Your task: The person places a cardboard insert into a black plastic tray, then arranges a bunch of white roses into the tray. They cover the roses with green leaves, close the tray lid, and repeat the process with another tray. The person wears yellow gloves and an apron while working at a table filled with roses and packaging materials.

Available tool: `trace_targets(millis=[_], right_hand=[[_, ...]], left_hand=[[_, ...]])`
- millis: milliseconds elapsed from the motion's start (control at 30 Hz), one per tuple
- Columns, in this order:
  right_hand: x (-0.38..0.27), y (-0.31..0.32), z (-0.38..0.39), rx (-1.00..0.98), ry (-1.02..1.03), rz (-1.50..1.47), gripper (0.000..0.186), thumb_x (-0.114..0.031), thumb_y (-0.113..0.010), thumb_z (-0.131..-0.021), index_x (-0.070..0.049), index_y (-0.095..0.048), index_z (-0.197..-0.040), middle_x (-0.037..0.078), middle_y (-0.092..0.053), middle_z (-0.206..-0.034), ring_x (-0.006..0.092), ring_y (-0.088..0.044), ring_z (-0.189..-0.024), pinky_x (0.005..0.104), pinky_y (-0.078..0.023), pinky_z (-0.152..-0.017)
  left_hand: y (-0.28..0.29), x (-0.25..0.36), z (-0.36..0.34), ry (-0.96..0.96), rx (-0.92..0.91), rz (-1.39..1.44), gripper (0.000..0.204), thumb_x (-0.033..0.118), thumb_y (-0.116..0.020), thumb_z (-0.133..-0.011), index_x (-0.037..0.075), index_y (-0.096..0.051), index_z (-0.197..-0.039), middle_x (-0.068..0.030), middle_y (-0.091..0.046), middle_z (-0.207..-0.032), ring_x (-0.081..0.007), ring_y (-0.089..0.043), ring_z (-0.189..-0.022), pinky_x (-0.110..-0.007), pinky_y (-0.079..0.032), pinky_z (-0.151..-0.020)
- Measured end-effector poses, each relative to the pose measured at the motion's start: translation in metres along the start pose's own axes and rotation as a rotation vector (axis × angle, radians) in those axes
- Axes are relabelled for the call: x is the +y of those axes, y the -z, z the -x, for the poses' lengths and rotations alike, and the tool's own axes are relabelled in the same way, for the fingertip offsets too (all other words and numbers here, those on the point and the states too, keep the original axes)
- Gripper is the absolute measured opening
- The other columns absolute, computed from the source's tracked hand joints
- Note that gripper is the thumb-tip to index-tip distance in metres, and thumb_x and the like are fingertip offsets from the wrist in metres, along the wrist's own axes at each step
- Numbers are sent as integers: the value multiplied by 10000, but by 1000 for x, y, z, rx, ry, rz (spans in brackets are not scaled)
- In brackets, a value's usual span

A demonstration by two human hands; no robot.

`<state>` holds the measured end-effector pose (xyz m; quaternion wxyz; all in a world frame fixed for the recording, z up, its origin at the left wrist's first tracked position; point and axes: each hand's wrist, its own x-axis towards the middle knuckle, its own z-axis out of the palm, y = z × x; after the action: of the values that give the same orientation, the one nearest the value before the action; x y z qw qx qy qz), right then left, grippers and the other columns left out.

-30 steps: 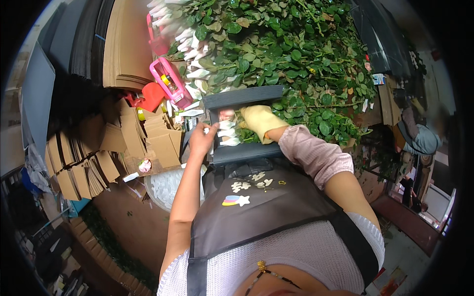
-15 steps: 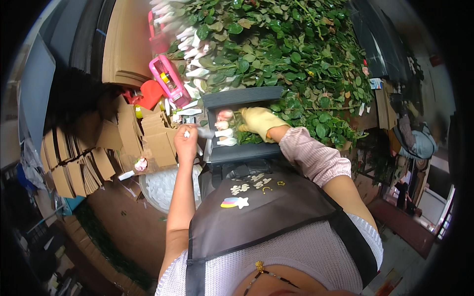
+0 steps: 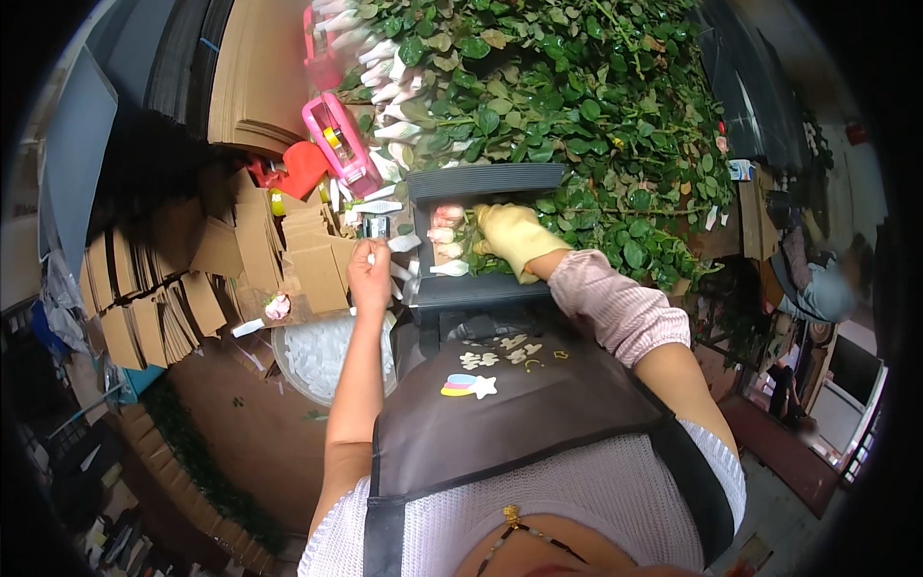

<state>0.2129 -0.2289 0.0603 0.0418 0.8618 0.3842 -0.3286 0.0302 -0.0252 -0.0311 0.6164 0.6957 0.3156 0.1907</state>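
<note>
In front of me a dark grey ribbed holder lies with its sides raised. Inside it, three bare pink roses line up above a bud covered by a white sleeve. My right hand, in a yellow glove, reaches in from the right and curls round the stems just behind the blooms. My left hand, bare, is a fist left of the holder, with a bit of white showing at its fingers. Another white sleeve is beside that fist.
Leafy rose stems with white-sleeved heads cover the far table. Pink tape dispensers stand at the left, near cardboard pieces. A tub of white sleeves sits below my left forearm. Another person is at far right.
One more rose in the holder is bare: its white sleeve has come off. My left hand has shifted slightly down beside the holder. My right hand stays at the stems.
</note>
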Motion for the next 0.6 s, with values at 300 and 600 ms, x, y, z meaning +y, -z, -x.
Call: trace_targets(millis=[300,600], right_hand=[[-25,7,23,-112,284,7,247,-267,-697,-891,-99,-751,-1064,134,-759,-1004,342,-733,-933,459,-580,-793],[-25,-44,-18,-337,253,243,208,-106,-707,-836,-96,-790,-1026,93,-776,-998,313,-749,-953,467,-588,-768]], left_hand=[[-20,34,-6,200,-782,-562,310,335,-789,-880,52,-666,-850,-109,-654,-736,-213,-616,-702,-362,-496,-696],[-34,-2,34,607,-237,273,166,190,-664,-950,62,-671,-844,47,-548,-698,-59,-451,-634,-250,-354,-572]])
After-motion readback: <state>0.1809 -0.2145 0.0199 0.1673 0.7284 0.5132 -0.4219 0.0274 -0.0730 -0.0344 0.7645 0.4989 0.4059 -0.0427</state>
